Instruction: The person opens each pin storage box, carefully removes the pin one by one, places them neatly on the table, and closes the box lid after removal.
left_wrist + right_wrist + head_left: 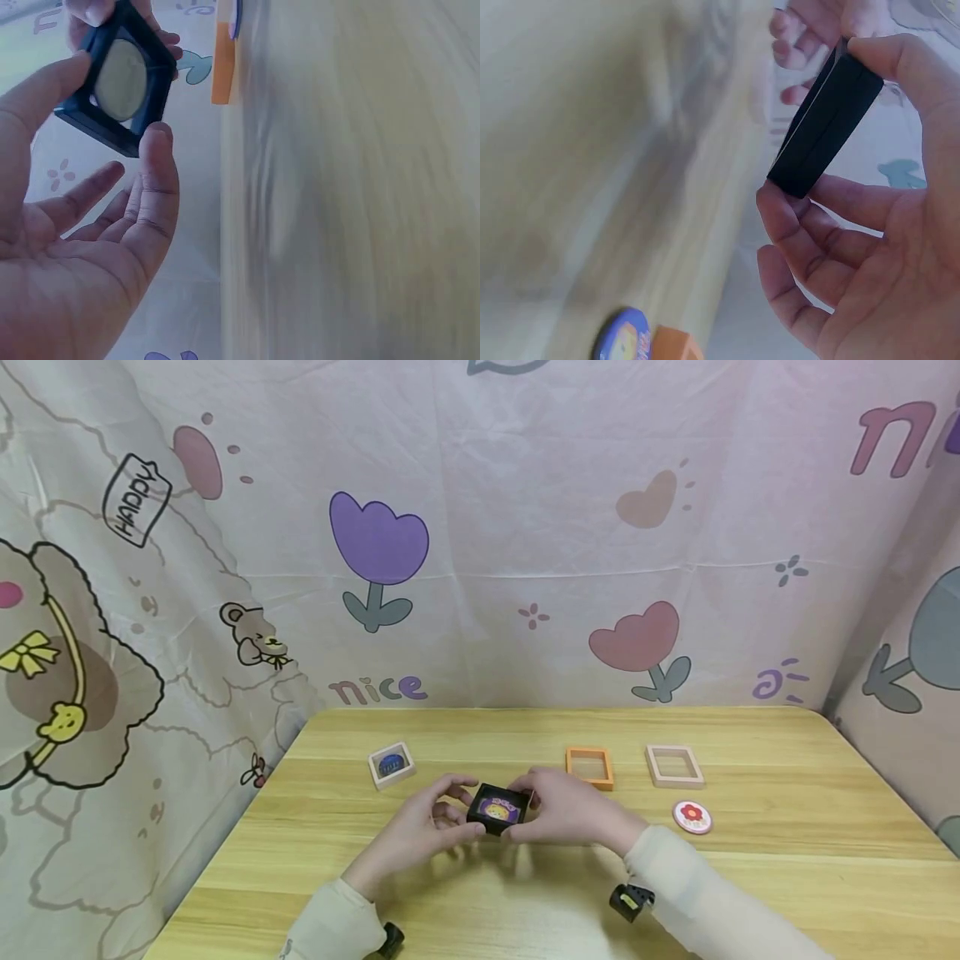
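Head view: both hands on one part. Left hand [422, 825] pinches the black square frame [476, 806] by its left side; right hand [567, 810] pinches the opposite side. Neither is released. Frame is up off the table [787, 814], roughly between the wrists, tilted a bit toward the camera. Purple cartoon badge [497, 810] sits inside it; left wrist view shows a plain pale back with gaps around, so probably a clear film carries it, can't confirm. Fingers are on the rim only, likely to keep the window unobstructed and the grip balanced.

Outward: orange square frame [608, 768] just beyond the right hand, the tightest neighbour. Pale square frame [678, 782] to its right, red-flower badge [692, 817] just in front of that. Past the left hand, white frame [397, 780] with blue badge [391, 765] inside. All lie inboard of the table's far edge; patterned curtain [480, 527] behind. More room on the near side, I'd say.
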`<state>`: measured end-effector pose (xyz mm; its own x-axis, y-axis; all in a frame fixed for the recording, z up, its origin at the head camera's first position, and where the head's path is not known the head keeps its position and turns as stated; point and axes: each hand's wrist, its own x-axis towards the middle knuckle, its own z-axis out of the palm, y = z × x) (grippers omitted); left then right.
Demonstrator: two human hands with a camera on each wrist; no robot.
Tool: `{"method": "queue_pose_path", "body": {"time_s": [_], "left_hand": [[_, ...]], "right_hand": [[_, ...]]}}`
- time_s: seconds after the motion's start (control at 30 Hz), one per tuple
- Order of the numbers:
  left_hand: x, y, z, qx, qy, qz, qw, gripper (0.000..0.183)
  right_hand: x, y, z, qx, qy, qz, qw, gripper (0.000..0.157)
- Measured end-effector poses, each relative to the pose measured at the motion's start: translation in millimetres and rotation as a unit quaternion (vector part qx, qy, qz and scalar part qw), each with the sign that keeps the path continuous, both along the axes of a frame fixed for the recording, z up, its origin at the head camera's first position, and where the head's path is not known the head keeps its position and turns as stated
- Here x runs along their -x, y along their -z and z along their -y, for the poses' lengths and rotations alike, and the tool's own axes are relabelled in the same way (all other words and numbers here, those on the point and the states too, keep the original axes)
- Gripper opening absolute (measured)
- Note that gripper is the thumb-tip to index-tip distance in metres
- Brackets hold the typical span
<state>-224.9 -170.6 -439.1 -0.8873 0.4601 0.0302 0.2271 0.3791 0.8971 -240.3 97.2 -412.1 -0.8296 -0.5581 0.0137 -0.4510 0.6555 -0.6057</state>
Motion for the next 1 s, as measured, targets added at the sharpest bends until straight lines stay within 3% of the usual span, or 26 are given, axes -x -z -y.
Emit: {"method": "queue_pose_path", "body": {"time_s": [0.3,0.7,1.0], "left_hand": [[1.8,-6.1,-7.6,-0.058,0.0,0.037,0.9976,0.064],[0.0,-9.3,-18.1,-0.107,0.045,0.084,0.9896,0.069],[-6.3,-12.4,-27.4,-0.116,0.015,0.07,0.9906,0.07]], "right_hand": [[-1.0,-17.5,-15.8,0.016,-0.004,0.001,1.0,0.068],[-5.8,-25.3,-29.7,0.036,-0.041,-0.003,0.999,0.064],[-12.7,-28.1,-32.6,0.019,-0.05,-0.039,0.998,0.068]]}}
